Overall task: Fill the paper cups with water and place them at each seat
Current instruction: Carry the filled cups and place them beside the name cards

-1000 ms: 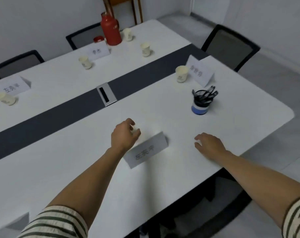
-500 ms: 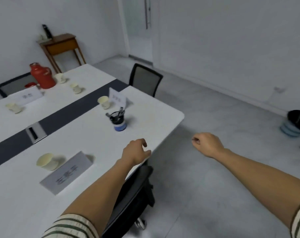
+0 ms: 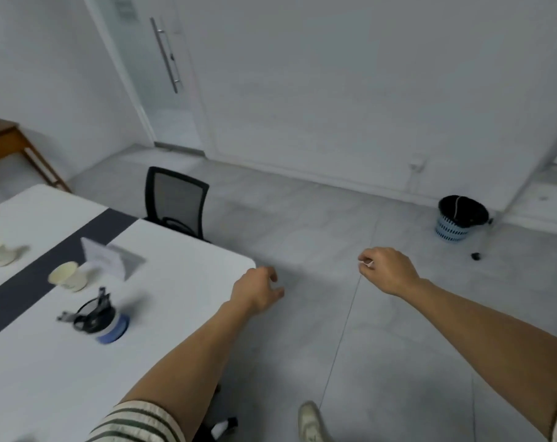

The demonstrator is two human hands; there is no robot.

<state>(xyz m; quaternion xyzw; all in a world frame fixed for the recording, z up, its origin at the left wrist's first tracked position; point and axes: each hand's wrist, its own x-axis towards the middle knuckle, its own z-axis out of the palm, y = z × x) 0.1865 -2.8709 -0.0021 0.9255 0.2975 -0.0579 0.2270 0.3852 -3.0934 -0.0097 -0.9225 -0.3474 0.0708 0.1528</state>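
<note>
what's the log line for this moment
left hand: empty | right hand: loosely curled | cream paper cup: on white table beside folded name card

Both hands hang in the air with loosely curled fingers and hold nothing. The left hand is just past the corner of the white tabletop, and the right hand is over the grey tiled floor. On the tabletop a cream paper cup stands just beside a folded white name card, with a black pen holder with a blue base nearer the person. A black mesh-backed chair stands at the far end, and a blue slotted waste basket with a black liner stands near the wall.
</note>
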